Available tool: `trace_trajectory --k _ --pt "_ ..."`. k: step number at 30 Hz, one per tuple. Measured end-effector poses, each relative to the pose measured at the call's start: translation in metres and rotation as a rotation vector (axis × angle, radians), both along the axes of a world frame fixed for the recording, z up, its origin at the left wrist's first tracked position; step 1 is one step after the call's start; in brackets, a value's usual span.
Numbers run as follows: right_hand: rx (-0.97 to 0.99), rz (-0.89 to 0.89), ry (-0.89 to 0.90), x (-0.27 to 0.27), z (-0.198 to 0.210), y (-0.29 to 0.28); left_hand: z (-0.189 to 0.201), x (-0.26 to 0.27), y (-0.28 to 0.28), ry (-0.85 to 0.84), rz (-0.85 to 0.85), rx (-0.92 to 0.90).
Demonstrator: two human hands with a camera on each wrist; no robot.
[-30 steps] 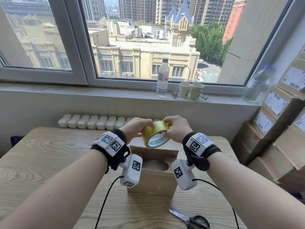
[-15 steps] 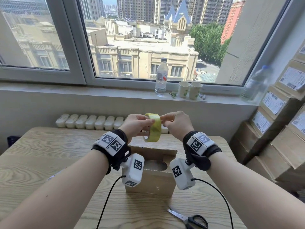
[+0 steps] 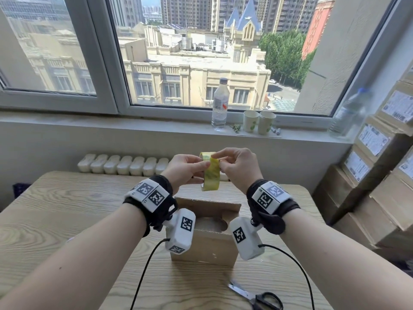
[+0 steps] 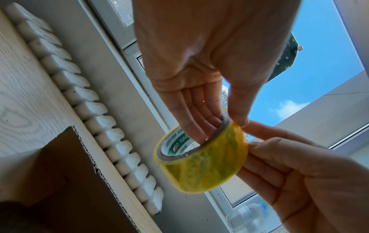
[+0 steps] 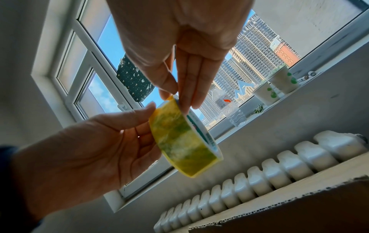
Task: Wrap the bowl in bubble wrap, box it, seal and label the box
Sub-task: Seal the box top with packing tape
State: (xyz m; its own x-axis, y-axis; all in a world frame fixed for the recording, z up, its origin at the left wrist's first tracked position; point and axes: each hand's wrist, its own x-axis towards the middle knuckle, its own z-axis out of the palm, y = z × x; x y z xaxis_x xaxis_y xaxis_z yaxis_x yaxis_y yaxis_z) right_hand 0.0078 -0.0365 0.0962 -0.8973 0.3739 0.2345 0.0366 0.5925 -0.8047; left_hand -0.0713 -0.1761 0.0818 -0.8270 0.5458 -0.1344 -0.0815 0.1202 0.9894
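I have my left hand (image 3: 186, 170) hooked through the core of the yellow-tinted roll of clear packing tape (image 3: 211, 173), steadying it above the open brown cardboard box (image 3: 206, 236) on the worktop (image 3: 55, 211), so my right hand (image 3: 238, 166), pinching its rim, can likely find the free end. The bowl seems to be inside.

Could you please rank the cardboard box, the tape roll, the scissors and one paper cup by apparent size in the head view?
1. cardboard box
2. scissors
3. tape roll and paper cup: alike, and the cup stands farther off.
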Motion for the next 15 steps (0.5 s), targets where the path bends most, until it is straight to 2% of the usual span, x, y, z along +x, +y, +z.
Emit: trace_trajectory --k 15 --pt "0.01 -0.016 0.025 -0.0039 0.001 0.0064 0.005 0.0026 0.0035 0.0 0.004 -0.01"
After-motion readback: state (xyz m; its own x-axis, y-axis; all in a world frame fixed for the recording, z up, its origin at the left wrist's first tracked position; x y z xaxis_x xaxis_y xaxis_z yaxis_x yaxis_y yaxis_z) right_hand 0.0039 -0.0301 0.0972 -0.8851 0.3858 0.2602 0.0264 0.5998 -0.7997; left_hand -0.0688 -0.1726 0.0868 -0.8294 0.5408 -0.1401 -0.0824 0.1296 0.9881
